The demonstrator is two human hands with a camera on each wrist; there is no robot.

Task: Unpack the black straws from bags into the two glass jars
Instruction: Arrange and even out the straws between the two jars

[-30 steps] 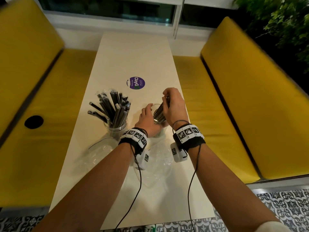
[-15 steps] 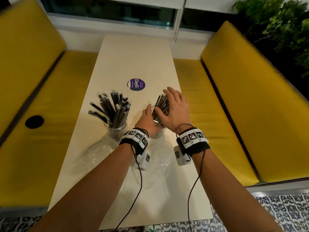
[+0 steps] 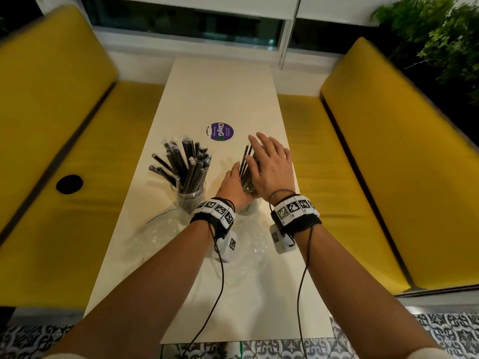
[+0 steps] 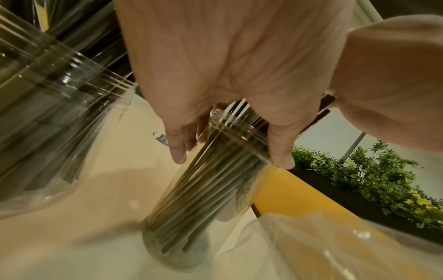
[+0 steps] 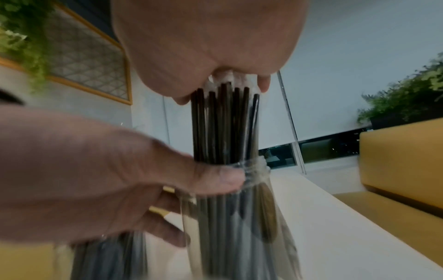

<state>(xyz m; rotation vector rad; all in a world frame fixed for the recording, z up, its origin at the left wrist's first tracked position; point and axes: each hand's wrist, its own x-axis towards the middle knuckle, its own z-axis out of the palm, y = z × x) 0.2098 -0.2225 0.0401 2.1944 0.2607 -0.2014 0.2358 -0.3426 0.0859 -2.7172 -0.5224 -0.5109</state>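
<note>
— Straws (image 3: 246, 164) are being steadied in the right jar (image 4: 203, 189); how is that jar being held?

— It is being gripped by the left hand (image 3: 233, 186), with the thumb (image 5: 215, 180) pressed against the rim and the fingers (image 4: 178, 147) curled round the glass below it.

— And the right hand (image 3: 272, 169)?

— It is being laid flat over the straw tops, fingers straight and spread, nothing being pinched. The tips are being touched from above by the palm, just over the left hand's grip.

— Where are the other straws (image 3: 186, 164) being kept?

— They are being held in the left jar (image 3: 188, 199), just left of the gripping hand, fanned out above its rim. That jar is not being touched.

— What is lying nearer than the grip?

— Clear bags (image 3: 241, 257) are lying crumpled on the table (image 3: 220, 94), under both wrists. A purple sticker (image 3: 220, 132) is being seen beyond the hands.
</note>
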